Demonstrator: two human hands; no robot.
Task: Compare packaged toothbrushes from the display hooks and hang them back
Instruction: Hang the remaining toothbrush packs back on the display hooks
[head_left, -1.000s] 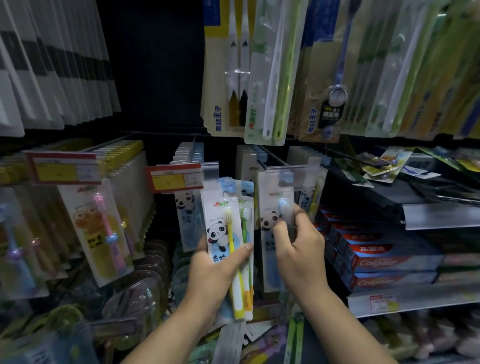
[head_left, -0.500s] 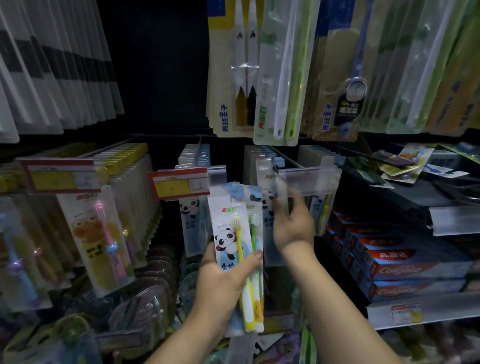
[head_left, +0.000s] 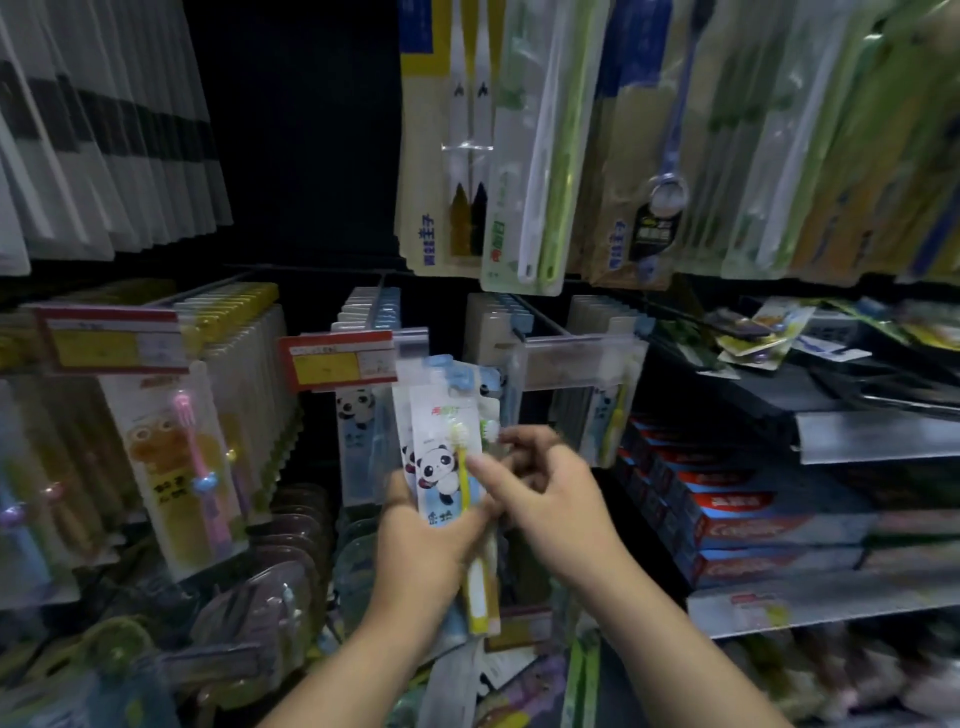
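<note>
left hand (head_left: 423, 545) is wrapped round the lower half of the panda toothbrush packs (head_left: 441, 467), thumb across the front, holding them upright just in front of the rack. it looks like more than one card fanned in that grip, a yellow brush on top and a green one peeking out behind. right hand (head_left: 561, 504) is in at their right edge with its fingers curled and thumb tip on the front card, but it's smeared, so i can't tell if it's pinching a pack or only touching.

the danger here: slick cards stacked in one hand. if the right hand tugs one out, the others could slide and drop into the clutter of packs below. hanging back is fiddly too. each card's hole has to find the display hook (head_left: 519, 331), and the clear label strip (head_left: 582, 358) across its tip sits right in the path, so a pack could snag or bend.

just behind, the red and yellow price tag (head_left: 337, 358) and more hanging panda packs (head_left: 356, 426) crowd the left. toothpaste boxes (head_left: 737, 525) fill the shelves to the right. overhead, the long adult toothbrush packs (head_left: 540, 156) dangle low, easy to knock when lifting.
</note>
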